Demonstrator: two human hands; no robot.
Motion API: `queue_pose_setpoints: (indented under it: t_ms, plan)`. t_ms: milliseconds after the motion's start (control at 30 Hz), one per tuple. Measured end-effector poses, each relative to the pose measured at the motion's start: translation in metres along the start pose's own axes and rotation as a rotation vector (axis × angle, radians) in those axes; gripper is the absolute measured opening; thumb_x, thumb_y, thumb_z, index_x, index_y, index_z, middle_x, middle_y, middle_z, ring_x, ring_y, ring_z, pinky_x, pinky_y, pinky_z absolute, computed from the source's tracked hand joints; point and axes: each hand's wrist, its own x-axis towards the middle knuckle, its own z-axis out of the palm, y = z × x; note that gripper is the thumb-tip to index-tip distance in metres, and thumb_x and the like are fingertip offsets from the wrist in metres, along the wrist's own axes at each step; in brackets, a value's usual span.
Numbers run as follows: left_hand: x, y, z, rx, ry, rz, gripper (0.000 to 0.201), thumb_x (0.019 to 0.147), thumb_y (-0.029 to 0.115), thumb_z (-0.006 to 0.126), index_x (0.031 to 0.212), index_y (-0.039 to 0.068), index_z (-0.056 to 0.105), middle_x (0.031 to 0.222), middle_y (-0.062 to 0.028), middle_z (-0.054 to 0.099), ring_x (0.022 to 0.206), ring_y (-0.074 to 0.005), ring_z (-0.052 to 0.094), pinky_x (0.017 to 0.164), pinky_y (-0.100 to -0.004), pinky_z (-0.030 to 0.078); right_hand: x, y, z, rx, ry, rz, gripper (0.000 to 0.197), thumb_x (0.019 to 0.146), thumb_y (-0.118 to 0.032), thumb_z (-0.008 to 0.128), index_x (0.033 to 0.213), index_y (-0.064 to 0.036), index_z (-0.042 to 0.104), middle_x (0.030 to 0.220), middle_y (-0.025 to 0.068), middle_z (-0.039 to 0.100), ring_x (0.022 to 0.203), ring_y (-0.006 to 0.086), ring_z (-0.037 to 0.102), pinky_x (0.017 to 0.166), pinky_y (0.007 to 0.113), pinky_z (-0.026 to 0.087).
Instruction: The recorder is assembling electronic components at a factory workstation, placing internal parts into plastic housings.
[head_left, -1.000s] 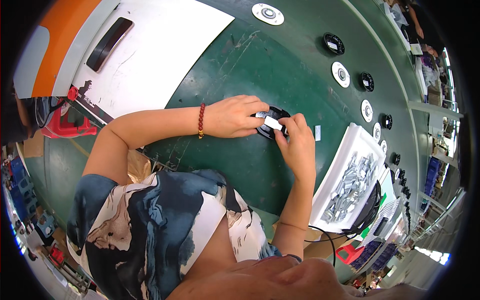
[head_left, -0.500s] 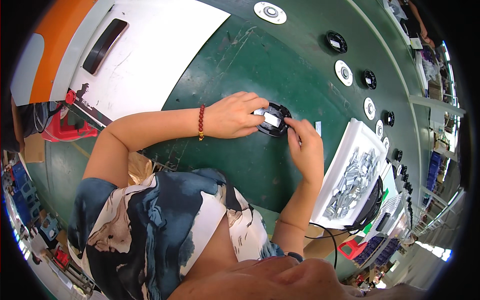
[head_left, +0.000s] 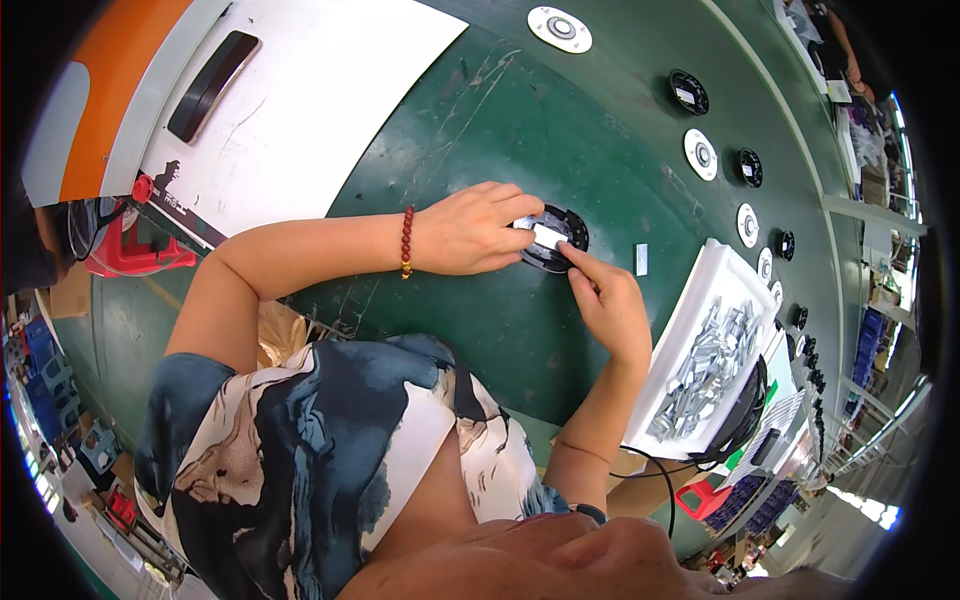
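A black round plastic housing (head_left: 574, 224) lies on the green surface between my hands, with a pale rectangular plate (head_left: 548, 237) inside it. My left hand (head_left: 482, 230), with a beaded bracelet at the wrist, grips the housing's left side, and its fingertips cover part of a silvery piece there. The index finger of my right hand (head_left: 608, 300) stretches out and presses on the plate's right end. The right thumb stays apart from the housing, and the other fingers curl in. A loose silvery strip (head_left: 641, 259) lies just right of the housing.
A white tray (head_left: 672, 345) of many small metal plates stands at my right. White discs (head_left: 700, 154) and black housings (head_left: 688, 92) sit spaced along the green conveyor beyond. At the left lie a white sheet (head_left: 330, 90) and a dark, bar-shaped object (head_left: 213, 87).
My right index finger has moved from the housing's right rim onto the pale plate. My left hand keeps its hold. The conveyor's discs and housings appear slightly shifted to the right and down.
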Motion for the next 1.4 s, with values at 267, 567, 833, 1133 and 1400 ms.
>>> queue_pose_setpoints:
  t_ms: [267,567,833,1133,1400]
  plan:
    - [0.0,-0.002,0.002,-0.008,0.016,0.002,0.03,0.072,0.014,0.076,0.098,0.005,0.062,0.115,-0.013,0.052,0.1,-0.0302,0.054,0.084,-0.0412,0.046,-0.008,0.002,-0.016,0.042,-0.014,0.023,0.028,0.088,-0.01,0.06,0.115,-0.0064,0.066,0.081,0.0198,0.066,0.069,0.0347,0.064,0.065,0.04,0.049]
    - [0.012,-0.001,-0.001,-0.006,0.04,-0.064,0.066,0.071,0.024,0.081,0.128,0.011,0.05,0.128,-0.0163,0.048,0.11,-0.0331,0.053,0.093,-0.0445,0.042,-0.018,0.059,-0.031,-0.288,0.315,0.395,0.033,0.081,-0.025,0.075,0.099,-0.0028,0.058,0.069,0.0071,0.05,0.064,0.0209,0.051,0.06,0.036,0.042]
    - [0.027,-0.018,0.004,-0.132,-0.025,-0.059,0.07,0.071,0.022,0.081,0.132,0.008,0.049,0.125,-0.0171,0.051,0.11,-0.0342,0.053,0.095,-0.0433,0.045,-0.013,0.073,-0.03,-0.158,0.291,0.415,0.028,0.079,-0.019,0.074,0.095,-0.0023,0.058,0.08,0.0123,0.06,0.073,0.0275,0.058,0.068,0.038,0.048]
    - [0.097,-0.094,-0.027,0.042,0.245,-0.066,0.07,0.074,0.023,0.076,0.136,0.008,0.046,0.124,-0.0175,0.053,0.115,-0.0364,0.052,0.098,-0.0434,0.045,-0.009,0.086,-0.025,-0.024,0.39,0.315,0.022,0.081,-0.01,0.072,0.093,-0.0023,0.055,0.069,0.0025,0.046,0.065,0.0135,0.045,0.06,0.029,0.04]
    - [0.166,-0.215,-0.047,0.254,0.347,-0.313,0.074,0.078,0.028,0.074,0.141,0.01,0.04,0.121,-0.0194,0.055,0.114,-0.0371,0.052,0.1,-0.0438,0.043,-0.006,0.089,-0.02,0.074,0.366,0.345,0.023,0.082,-0.012,0.072,0.093,-0.0001,0.055,0.071,0.006,0.051,0.065,0.0165,0.047,0.06,0.031,0.042]
